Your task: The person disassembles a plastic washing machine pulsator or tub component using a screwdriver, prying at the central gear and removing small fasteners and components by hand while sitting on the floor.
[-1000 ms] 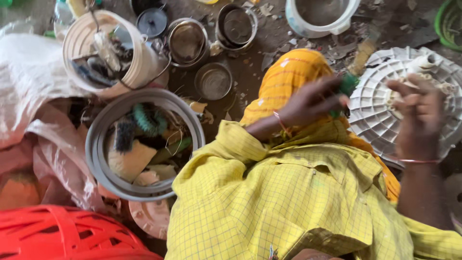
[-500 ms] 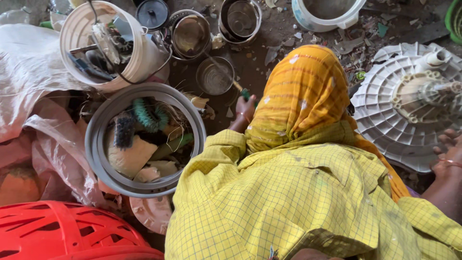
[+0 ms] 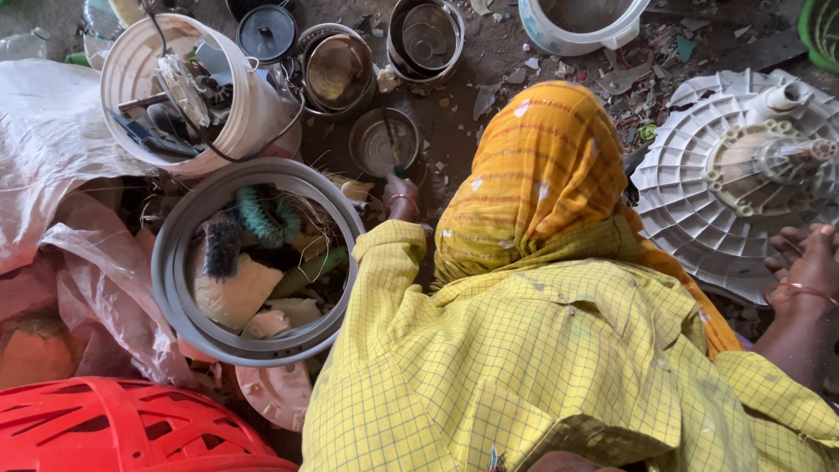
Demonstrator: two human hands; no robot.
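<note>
metal bowl (image 3: 382, 144): left hand (image 3: 401, 194) grips a green-handled tool (image 3: 392, 149) in it
white ribbed disc (image 3: 699, 201): right hand (image 3: 804, 262) rests spread on its edge

The left hand (image 3: 400, 194) moved. A second ago it was up on the white ribbed disc (image 3: 743, 175), holding a green-handled tool (image 3: 391, 149) next to the right hand (image 3: 806, 262). Then it went across to the other side, past the orange head scarf (image 3: 542, 175). Now the tool's tip reached into the small round metal tin (image 3: 383, 142), just above the fist. The right hand came off the middle of the disc too. It slid down to the disc's near edge and lay there with fingers flat, holding nothing.
</note>
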